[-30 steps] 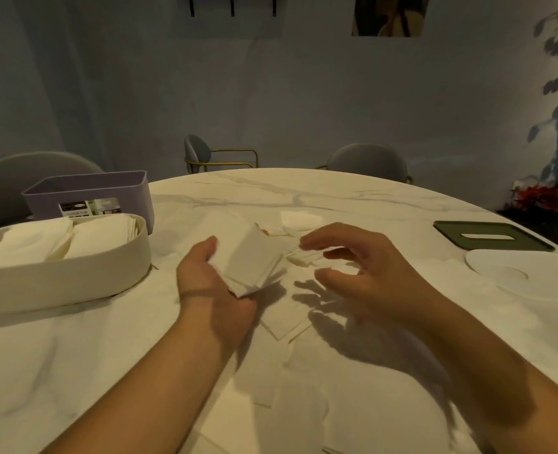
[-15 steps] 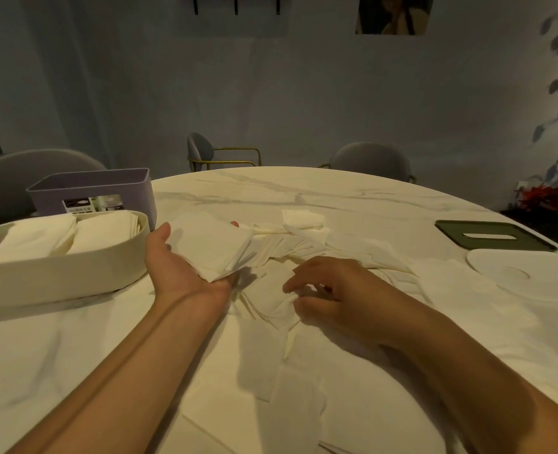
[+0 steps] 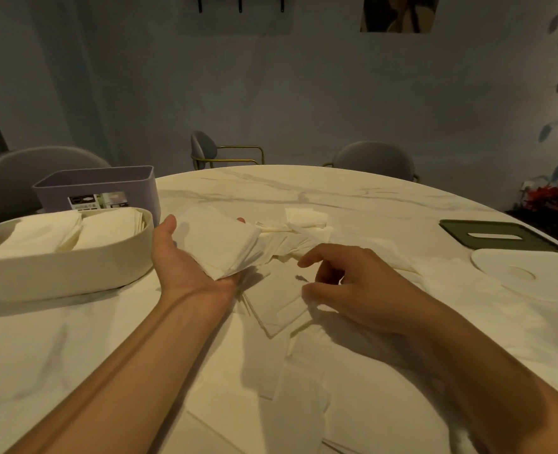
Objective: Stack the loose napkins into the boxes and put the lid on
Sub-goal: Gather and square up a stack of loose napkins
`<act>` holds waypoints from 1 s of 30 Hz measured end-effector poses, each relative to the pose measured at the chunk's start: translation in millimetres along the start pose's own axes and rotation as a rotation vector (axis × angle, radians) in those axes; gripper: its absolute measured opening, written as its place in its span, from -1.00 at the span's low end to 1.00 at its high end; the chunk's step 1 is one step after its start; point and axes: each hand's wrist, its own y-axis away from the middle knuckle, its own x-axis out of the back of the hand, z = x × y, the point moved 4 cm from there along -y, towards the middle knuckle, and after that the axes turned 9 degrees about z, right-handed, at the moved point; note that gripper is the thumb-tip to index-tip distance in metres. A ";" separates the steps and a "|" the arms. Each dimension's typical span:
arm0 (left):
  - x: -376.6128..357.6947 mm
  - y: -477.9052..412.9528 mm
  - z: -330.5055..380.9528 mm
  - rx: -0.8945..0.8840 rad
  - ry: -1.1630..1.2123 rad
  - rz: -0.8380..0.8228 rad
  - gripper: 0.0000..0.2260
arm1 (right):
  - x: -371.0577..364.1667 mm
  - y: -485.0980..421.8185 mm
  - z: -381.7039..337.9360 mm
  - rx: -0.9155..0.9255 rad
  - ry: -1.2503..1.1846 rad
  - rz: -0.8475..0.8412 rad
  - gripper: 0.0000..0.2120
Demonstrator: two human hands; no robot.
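The table top looks like polished marble, smooth, grey-veined and faintly shiny. On the table, the napkins are soft matt paper. At the table's left, the cream box and purple box seem to be matt plastic, though the dim light leaves that unsure. The label looks glossy. At the table's right, the green lid and white lid are smooth and matt. Beyond the table, the chairs have cloth backs, and one has a brass-toned metal frame.

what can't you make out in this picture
Purple box contents: head view, its front wall hides them.
Box label: too small to read.
Left hand grip: napkin stack covers the fingers.
Right hand: unclear whether it pinches a napkin.
White lid: cut by the right edge.
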 end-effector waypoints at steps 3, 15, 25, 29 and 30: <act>-0.1 0.1 -1.3 -0.002 -0.007 -0.003 -0.80 | -0.6 -0.6 -2.4 0.031 -0.046 0.018 -0.79; -1.3 12.7 -2.2 0.018 -0.086 0.071 -0.79 | 21.7 -5.8 24.7 -0.505 -0.584 0.337 -0.71; -0.8 13.5 -2.1 0.051 -0.132 0.044 -0.82 | 27.6 2.4 15.7 -0.518 -0.410 0.015 -0.63; -1.6 17.7 -7.5 0.099 -0.115 0.034 -0.81 | 43.7 -1.5 19.1 -0.432 -0.467 0.314 -0.79; -2.5 19.3 -11.4 0.124 -0.119 0.011 -0.82 | 47.8 -2.1 22.1 -0.441 -0.500 0.400 -0.78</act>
